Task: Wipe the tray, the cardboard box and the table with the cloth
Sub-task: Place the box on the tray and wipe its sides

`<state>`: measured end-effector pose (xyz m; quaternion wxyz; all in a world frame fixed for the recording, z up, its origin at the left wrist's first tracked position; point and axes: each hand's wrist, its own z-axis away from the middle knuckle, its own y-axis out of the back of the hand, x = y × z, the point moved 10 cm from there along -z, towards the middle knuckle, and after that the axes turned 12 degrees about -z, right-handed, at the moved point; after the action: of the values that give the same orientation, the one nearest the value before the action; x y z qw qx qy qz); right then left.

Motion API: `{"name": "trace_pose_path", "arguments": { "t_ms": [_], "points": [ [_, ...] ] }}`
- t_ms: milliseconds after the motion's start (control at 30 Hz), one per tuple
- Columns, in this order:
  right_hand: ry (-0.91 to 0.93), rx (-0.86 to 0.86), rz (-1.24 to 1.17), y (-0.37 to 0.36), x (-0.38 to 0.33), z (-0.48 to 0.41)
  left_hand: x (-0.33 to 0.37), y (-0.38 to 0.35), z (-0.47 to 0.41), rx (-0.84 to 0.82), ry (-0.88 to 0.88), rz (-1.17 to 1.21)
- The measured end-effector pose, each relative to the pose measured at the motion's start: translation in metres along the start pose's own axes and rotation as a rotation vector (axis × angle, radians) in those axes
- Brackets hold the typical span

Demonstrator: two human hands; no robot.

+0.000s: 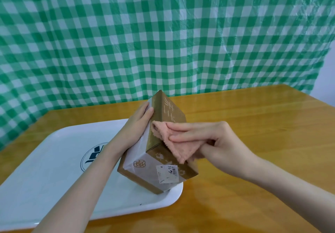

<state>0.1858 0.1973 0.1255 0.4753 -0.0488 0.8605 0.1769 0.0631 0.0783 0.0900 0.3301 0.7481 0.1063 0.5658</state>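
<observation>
Cardboard box (159, 142) stood tilted on the tray (54, 160), long axis running away, left hand (139, 122) clasping its far-left face; right hand (204, 142) pressed the cloth (174, 142), fingers flat, against its right face.

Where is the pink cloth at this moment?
In the head view, the pink cloth sits right of centre, pressed by the right hand against the tilted cardboard box, which the left hand steadies over the white tray.
</observation>
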Motion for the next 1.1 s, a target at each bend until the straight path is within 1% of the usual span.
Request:
{"name": "trace_pose_path", "arguments": {
  "t_ms": [133,200,400,467,633,700,800,867,967,1033,1100],
  "points": [
    [0.164,-0.027,0.110,-0.004,0.000,0.008,0.000,0.000,0.002,-0.002,0.006,-0.016],
    [0.200,-0.031,0.141,0.000,-0.001,0.014,0.003,-0.001,0.001,-0.003,0.000,-0.054],
    [0.128,-0.053,0.065,0.007,0.024,0.040,0.008,-0.003,0.002,-0.023,-0.009,-0.098],
    [0.043,-0.066,0.066,0.013,0.031,0.042,0.009,-0.005,0.001,-0.028,-0.002,-0.132],
    [-0.239,-0.114,0.118,0.039,0.036,0.042,0.004,0.000,0.003,-0.002,0.000,-0.123],
    [-0.360,-0.034,0.117,0.063,0.040,0.036,0.003,0.001,0.001,0.008,-0.009,-0.134],
    [-0.524,0.229,0.010,0.110,0.062,0.034,0.002,-0.001,-0.003,0.008,-0.020,-0.188],
    [-0.649,0.354,-0.086,0.124,0.089,0.042,0.001,0.000,-0.003,0.011,-0.022,-0.195],
    [-0.811,0.430,-0.106,0.124,0.133,0.060,0.003,-0.001,-0.002,0.004,-0.025,-0.200],
    [-0.893,0.466,-0.058,0.122,0.153,0.072,0.005,-0.001,-0.002,0.012,-0.010,-0.231],
    [-0.937,0.484,0.003,0.123,0.163,0.078,0.005,0.001,0.000,0.025,0.016,-0.250]
  ]
}}
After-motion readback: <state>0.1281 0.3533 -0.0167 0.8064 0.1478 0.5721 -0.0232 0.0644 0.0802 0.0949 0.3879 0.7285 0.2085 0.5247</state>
